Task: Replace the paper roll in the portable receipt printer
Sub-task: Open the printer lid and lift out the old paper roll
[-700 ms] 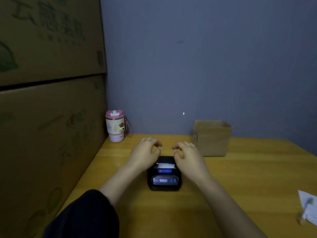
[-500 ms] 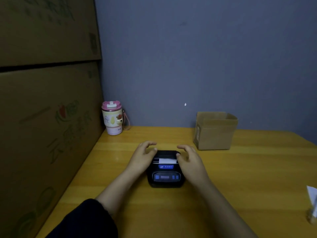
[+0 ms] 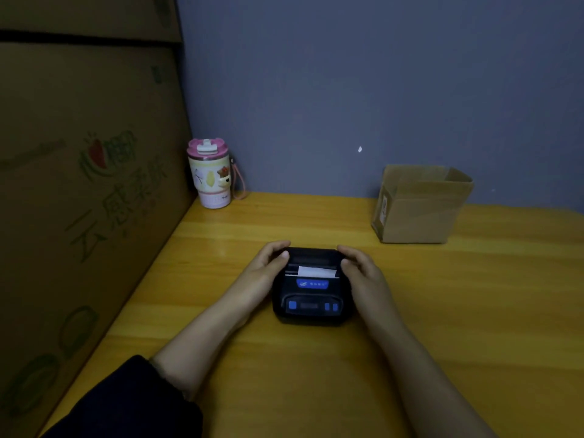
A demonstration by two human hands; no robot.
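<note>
A small black receipt printer with blue buttons sits on the yellow wooden table. A short strip of white paper sticks out of its slot. My left hand grips the printer's left side, thumb on the lid's top corner. My right hand grips the right side the same way, fingers curled over the back edge. The lid looks closed. The roll inside is hidden.
An open brown cardboard box stands at the back right near the wall. A pink-lidded cup stands in the back left corner. Large cardboard cartons wall off the table's left side.
Both hands came down from above the printer and closed on its two sides. The view has tilted down and moved nearer to the table.
</note>
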